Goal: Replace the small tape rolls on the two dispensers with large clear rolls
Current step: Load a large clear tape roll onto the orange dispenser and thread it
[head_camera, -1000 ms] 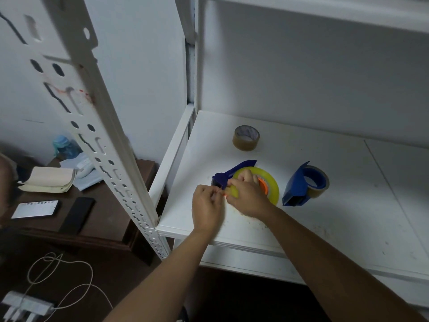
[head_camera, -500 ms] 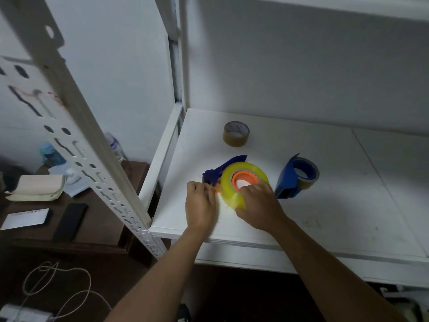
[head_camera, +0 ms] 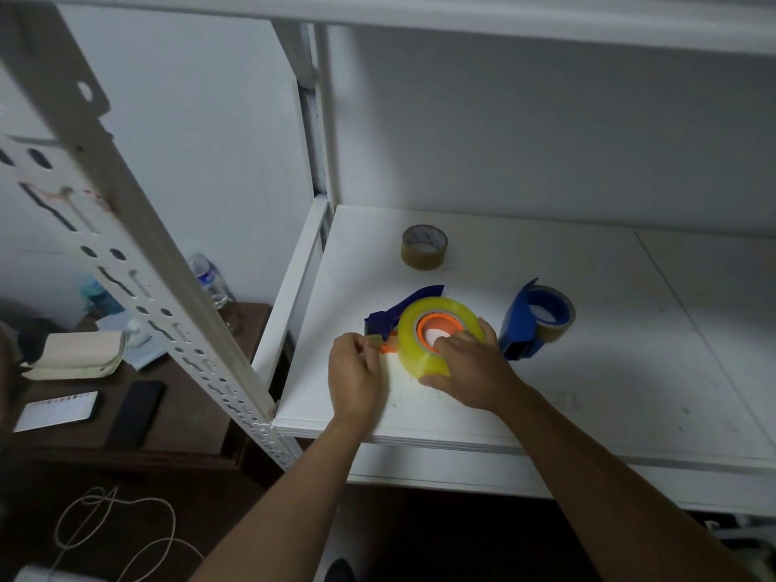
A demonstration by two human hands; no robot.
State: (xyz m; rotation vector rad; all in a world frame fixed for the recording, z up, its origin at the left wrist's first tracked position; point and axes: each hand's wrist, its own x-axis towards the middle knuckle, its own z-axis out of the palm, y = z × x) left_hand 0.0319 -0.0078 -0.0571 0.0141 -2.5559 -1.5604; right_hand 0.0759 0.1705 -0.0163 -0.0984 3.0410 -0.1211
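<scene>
A large clear roll [head_camera: 424,329] with a yellowish tint and an orange hub sits on a blue dispenser [head_camera: 399,310] near the front left of the white shelf [head_camera: 588,392]. My right hand [head_camera: 466,367] grips the roll from the right and front. My left hand [head_camera: 357,371] pinches the tape's loose end at the dispenser's orange front part. A second blue dispenser [head_camera: 525,325] with a small brownish roll [head_camera: 556,325] on it stands to the right. Another small brown roll [head_camera: 424,247] lies flat behind.
A slotted white upright [head_camera: 138,262] of the rack crosses the left of the view. Beyond it a dark wooden table [head_camera: 189,413] holds two phones, a folded cloth and water bottles. A white cable lies on the floor. The shelf's right half is bare.
The camera has shifted so the shelf sits lower in view. My right hand slid from the roll's top to its right and front side. My left hand stays pinched at the tape's end.
</scene>
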